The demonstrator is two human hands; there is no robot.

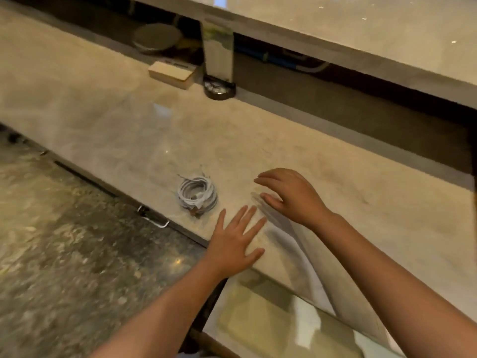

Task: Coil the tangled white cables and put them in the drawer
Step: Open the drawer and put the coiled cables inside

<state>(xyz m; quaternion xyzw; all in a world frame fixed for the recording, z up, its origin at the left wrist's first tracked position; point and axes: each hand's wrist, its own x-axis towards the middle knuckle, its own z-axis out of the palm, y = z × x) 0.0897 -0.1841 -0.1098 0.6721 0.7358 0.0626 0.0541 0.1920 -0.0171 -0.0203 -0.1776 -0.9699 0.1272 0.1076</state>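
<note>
A coil of white cables (197, 196) lies on the beige marble counter (116, 120) close to its front edge. My left hand (236, 241) is spread flat, fingers apart, just right of the coil at the counter's edge and holds nothing. My right hand (289, 193) hovers over the counter further right, fingers loosely spread and empty. Below the counter's edge, at the bottom right, an open drawer (271, 319) shows a pale interior. A metal drawer handle (154, 218) sticks out under the edge left of the coil.
At the back of the counter stand a small beige box (171, 73), a round dark dish (219, 90) at the foot of a shiny pillar (218, 55), and a round grey disc (157, 37). A raised shelf (361, 34) runs above. Speckled floor (64, 254) lies left.
</note>
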